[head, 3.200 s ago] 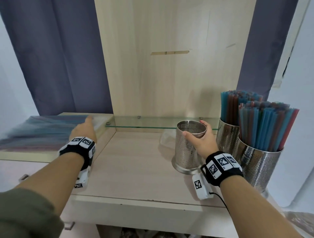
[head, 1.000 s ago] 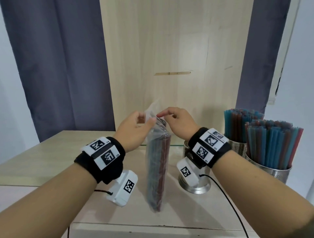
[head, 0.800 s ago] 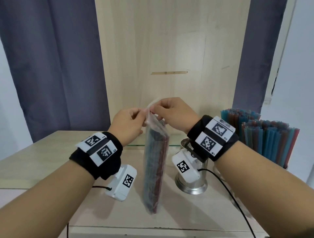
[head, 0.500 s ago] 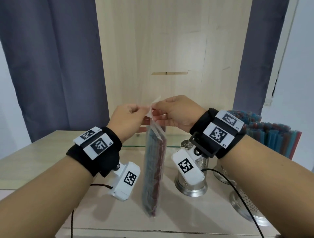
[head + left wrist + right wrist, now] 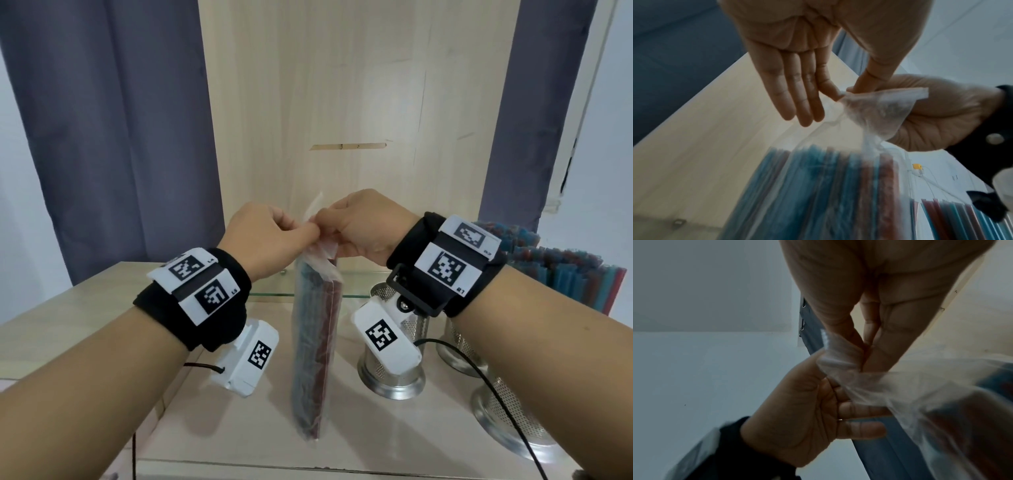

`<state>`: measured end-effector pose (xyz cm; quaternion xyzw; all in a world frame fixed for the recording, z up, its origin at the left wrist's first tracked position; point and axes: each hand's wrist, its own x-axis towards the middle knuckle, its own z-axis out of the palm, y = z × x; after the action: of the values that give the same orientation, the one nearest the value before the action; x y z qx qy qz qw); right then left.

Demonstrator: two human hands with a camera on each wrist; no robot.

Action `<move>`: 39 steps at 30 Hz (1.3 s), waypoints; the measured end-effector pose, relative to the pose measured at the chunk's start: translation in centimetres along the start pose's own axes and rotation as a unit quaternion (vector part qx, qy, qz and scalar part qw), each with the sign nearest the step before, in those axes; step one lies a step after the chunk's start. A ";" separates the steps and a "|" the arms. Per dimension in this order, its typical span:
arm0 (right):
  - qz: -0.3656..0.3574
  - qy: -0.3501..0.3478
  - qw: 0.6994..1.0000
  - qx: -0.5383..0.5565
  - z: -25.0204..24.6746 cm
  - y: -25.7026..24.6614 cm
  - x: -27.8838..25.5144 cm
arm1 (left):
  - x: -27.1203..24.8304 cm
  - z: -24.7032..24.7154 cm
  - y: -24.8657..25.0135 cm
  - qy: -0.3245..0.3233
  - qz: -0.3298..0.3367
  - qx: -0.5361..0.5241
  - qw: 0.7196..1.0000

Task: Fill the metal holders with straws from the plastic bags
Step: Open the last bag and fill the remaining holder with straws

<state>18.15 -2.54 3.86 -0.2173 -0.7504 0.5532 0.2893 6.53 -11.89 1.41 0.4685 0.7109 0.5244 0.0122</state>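
A clear plastic bag [image 5: 315, 342] packed with blue and red straws hangs upright over the counter, its lower end close to the surface. Both hands pinch the crumpled top of the bag. My left hand [image 5: 310, 233] holds it between thumb and forefinger, the other fingers straight [image 5: 797, 91]. My right hand [image 5: 325, 226] grips the same flap from the other side, thumb against fingers [image 5: 863, 352]. An empty perforated metal holder [image 5: 394, 373] stands just right of the bag, partly hidden by the right wrist camera.
Two metal holders [image 5: 459, 349] [image 5: 510, 421] filled with blue and red straws [image 5: 565, 274] stand at the right. A glass shelf [image 5: 270, 294] runs along the wooden back panel [image 5: 342, 102]. Cables hang from both wrists.
Earlier the left hand reached to the left and the right hand held the empty holder. In the last second both hands stayed at the bag's top and drew closer together.
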 end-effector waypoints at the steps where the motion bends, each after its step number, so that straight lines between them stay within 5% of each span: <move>1: -0.005 0.001 1.000 -0.027 0.1 0.2 0.1 | 0.0 0.0 0.1 0.007 0.004 0.032 0.999; 7: -0.014 0.008 0.994 -0.113 0.0 1.8 0.9 | -0.5 0.2 0.6 0.007 0.011 0.164 0.986; 15: -0.002 -0.011 0.998 0.067 0.6 4.0 0.6 | -0.3 0.7 -0.7 -0.012 -0.031 0.060 0.998; 20: -0.028 -0.002 0.999 0.023 0.8 4.0 0.2 | -0.6 0.5 -0.5 -0.024 -0.048 0.034 0.998; 27: -0.059 0.048 0.997 -0.020 1.3 4.7 0.3 | -0.6 0.5 -0.5 0.019 0.001 0.131 0.991; 31: -0.068 0.069 0.995 -0.012 1.7 5.4 0.3 | -0.7 0.5 -0.6 0.057 -0.003 0.097 0.994; 39: -0.098 0.059 0.993 -0.007 2.2 5.7 0.0 | -1.0 0.2 -0.9 0.025 -0.038 0.032 0.998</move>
<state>16.70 -2.42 -2.09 -0.1770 -0.7537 0.5027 0.3846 6.62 -12.40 0.20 0.4286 0.7444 0.5120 -0.0006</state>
